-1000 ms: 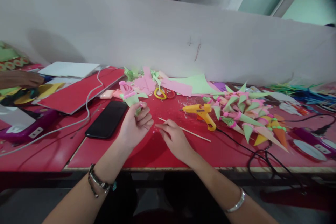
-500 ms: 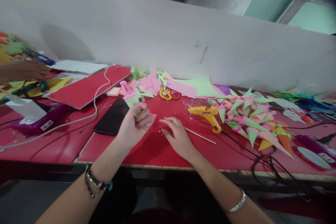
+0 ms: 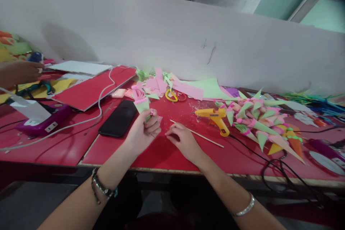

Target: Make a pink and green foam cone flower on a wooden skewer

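Note:
My left hand is turned palm up, its fingers closed around a paper flower. That flower has a pale green cone wrap, pink rolled paper at the top and a pink trim. A bit of pink paper shows at the fingertips. Low over the red table, my right hand has thumb and forefinger brought together in a pinch; anything between them is too small to make out. Just beyond its knuckles lies a thin wooden stick. A yellow glue gun rests on its side to the right.
A black phone lies left of my hands. Scissors and paper scraps sit behind. At right are a pile of paper cone flowers and a black cord. Another person's hand is at far left, near a purple power strip.
The paper flower now stands more upright in my left hand. My right fingers have drawn in from being stretched out near the stick's end to a pinch. The other person's hand has shifted left.

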Motion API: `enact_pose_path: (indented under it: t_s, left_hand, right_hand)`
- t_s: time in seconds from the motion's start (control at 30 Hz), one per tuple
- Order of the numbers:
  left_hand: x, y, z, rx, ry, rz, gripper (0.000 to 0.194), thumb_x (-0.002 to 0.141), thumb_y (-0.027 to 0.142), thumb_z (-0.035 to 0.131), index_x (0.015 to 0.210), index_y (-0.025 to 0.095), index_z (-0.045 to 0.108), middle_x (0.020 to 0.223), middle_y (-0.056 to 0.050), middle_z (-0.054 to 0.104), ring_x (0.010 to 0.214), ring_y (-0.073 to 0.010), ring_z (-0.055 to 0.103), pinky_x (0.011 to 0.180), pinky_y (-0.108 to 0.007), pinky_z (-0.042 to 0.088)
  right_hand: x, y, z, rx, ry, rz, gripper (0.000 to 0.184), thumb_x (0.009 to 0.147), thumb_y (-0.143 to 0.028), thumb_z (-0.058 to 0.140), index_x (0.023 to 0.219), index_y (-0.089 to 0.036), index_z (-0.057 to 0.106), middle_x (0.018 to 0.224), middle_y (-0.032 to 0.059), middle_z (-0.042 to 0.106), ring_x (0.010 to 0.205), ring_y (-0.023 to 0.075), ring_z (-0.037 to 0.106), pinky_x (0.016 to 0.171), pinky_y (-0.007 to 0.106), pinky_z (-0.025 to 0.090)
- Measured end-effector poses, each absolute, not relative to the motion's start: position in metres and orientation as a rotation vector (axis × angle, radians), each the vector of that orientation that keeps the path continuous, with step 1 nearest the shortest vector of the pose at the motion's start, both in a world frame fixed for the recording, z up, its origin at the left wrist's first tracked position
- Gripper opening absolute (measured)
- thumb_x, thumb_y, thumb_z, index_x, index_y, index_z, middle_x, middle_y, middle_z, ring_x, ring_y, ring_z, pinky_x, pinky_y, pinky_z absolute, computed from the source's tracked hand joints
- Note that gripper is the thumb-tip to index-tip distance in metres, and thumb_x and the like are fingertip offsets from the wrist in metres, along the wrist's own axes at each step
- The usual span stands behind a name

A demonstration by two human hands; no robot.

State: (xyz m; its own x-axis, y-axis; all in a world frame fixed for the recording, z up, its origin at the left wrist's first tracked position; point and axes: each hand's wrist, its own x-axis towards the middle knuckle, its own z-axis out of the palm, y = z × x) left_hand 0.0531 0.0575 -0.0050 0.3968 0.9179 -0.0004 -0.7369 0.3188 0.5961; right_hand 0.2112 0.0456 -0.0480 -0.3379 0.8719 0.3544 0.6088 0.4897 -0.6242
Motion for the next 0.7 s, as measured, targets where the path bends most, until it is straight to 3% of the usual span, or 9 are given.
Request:
enact_pose_path:
  t_s: [0.17,0.43,0.63,0.7]
  left_hand:
    - [0.071,0.056,-0.003,0.558,0.366,1.078,0.017,0.078,0.018,0.049,0.062,0.014,0.047,0.043,0.010,0.019,0.033,-0.0028,0.017,0.035,-0.015,0.020]
    - [0.107,0.050,-0.009,0.553,0.378,0.907,0.018,0.077,0.022,0.050,0.061,0.015,0.047,0.044,0.010,0.016,0.035,-0.0031,0.014,0.036,-0.014,0.020]
    - [0.128,0.040,-0.015,0.538,0.351,0.779,0.017,0.077,0.023,0.049,0.062,0.016,0.048,0.044,0.009,0.014,0.037,-0.0043,0.012,0.037,-0.015,0.021]
    - [0.132,0.037,-0.019,0.531,0.329,0.741,0.017,0.077,0.023,0.049,0.062,0.016,0.048,0.045,0.009,0.014,0.037,-0.0044,0.011,0.038,-0.015,0.021]
  right_hand:
    - [0.210,0.045,-0.049,-1.220,-1.990,0.518,0.011,0.076,-0.014,0.051,0.076,-0.020,0.060,0.078,0.0033,0.059,0.075,0.0163,0.054,0.073,0.032,0.042]
    - [0.245,0.036,-0.025,-1.154,-1.308,0.927,0.015,0.071,-0.024,0.059,0.085,-0.022,0.065,0.085,0.0018,0.066,0.082,0.0158,0.060,0.078,0.030,0.045]
    - [0.260,0.027,-0.013,-1.105,-1.229,0.934,0.010,0.069,-0.029,0.063,0.065,-0.020,0.062,0.056,-0.0026,0.061,0.054,0.0107,0.055,0.058,0.025,0.046]
    - [0.262,0.026,-0.011,-1.101,-1.198,0.924,0.010,0.068,-0.028,0.065,0.065,-0.020,0.062,0.055,-0.0034,0.060,0.053,0.0100,0.055,0.056,0.024,0.046]
